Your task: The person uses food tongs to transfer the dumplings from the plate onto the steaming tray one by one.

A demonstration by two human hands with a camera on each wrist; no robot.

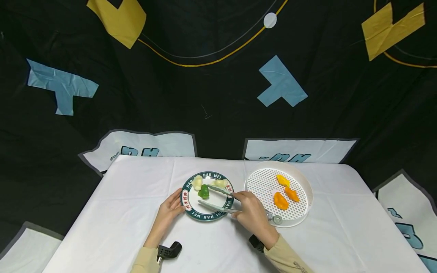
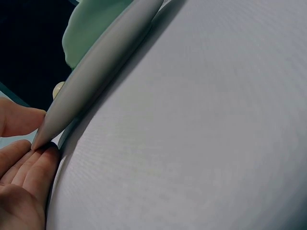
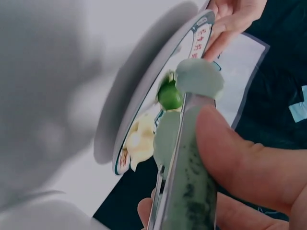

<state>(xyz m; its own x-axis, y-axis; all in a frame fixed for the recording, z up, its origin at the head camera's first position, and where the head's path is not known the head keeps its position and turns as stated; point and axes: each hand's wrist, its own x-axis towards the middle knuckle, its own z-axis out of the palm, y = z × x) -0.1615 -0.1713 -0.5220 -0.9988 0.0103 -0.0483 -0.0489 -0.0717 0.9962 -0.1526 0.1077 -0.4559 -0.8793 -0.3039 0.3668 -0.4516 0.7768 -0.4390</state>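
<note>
My left hand (image 1: pixel 170 207) pinches the left rim of a round plate (image 1: pixel 205 217) with a green patterned border, thumb on top and fingers underneath in the left wrist view. A small green pepper-like piece (image 1: pixel 203 192) and two pale yellowish pieces (image 1: pixel 197 182) lie on the plate. With my right hand (image 1: pixel 253 214) I grip metal tongs (image 1: pixel 218 208) with pale green tips. The tongs' arms are spread over the plate, the green piece near their tips. In the right wrist view, the thumb (image 3: pixel 230 153) presses along one tong arm.
Right of the plate stands a round white tray (image 1: pixel 308 189) with a perforated base. On it lie two orange pieces (image 1: pixel 281 201) and a yellow piece (image 1: pixel 283 180). A white cloth (image 1: pixel 112 216) covers the table, and a black curtain (image 1: pixel 205 102) hangs behind.
</note>
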